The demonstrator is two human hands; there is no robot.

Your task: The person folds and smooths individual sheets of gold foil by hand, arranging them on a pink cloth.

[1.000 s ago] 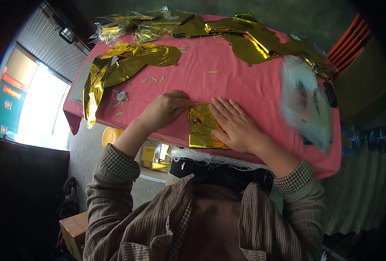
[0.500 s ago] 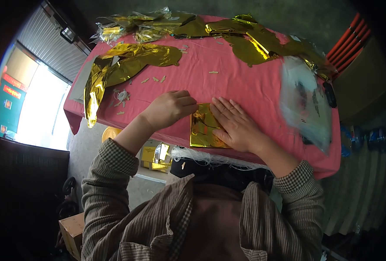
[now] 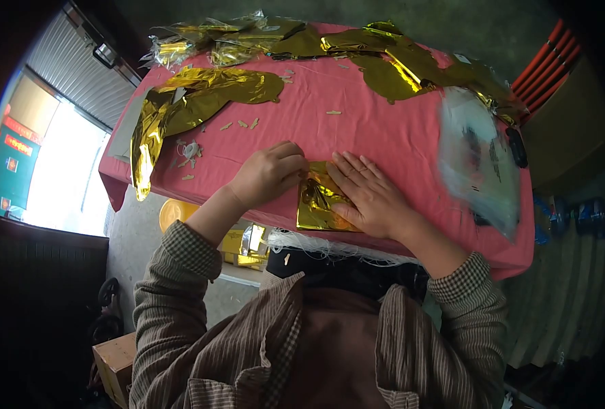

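A folded gold foil piece lies at the near edge of the pink-covered table. My right hand rests palm down on its right part, fingers spread. Beside its upper left corner is my left hand, fingers curled together in a pinch. What the left fingertips hold, if anything, is too small to make out. Small pale tabs and a small white roll are on the cloth to the left.
Gold foil sheets spread over the left and, partly in clear wrapping, along the far edge. Clear plastic bags and a black object lie at the right. Below the table are a yellow stool and a cardboard box.
My left hand has shifted very slightly, its fingers still curled, and the left forearm has moved a little to the right. The right hand stays flat on the foil.
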